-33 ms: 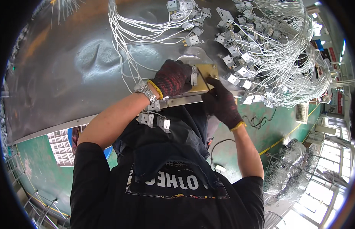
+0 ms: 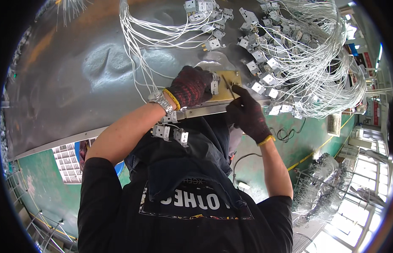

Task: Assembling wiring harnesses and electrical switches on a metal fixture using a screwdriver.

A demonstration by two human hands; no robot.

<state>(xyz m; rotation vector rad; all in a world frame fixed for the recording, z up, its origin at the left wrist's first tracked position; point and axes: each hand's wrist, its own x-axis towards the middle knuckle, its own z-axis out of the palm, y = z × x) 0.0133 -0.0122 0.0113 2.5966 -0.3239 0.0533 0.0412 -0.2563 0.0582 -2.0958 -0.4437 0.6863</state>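
Observation:
My left hand [image 2: 191,86], in a dark red-and-black knit glove, is closed around a small boxy metal socket [image 2: 214,87] with a white wire. The socket is at the left part of a brass-coloured plate [image 2: 228,93] on the table's near edge. My right hand [image 2: 247,110], gloved alike, is closed on a thin dark tool [image 2: 228,86], which slants up over the plate, just right of the socket. The tool's exact kind does not show. Two more wired sockets [image 2: 162,132] hang over the table edge below my left wrist.
White wires [image 2: 128,31] run across the metal tabletop [image 2: 70,101] to a group of sockets [image 2: 200,10] at the far middle. A large heap of wired sockets [image 2: 306,55] lies at the right. Beyond the edge is a green floor [image 2: 285,152] with a black cable.
My right hand has moved slightly right and toward me, and the tool in it has shifted right over the plate. My left hand has stayed in place.

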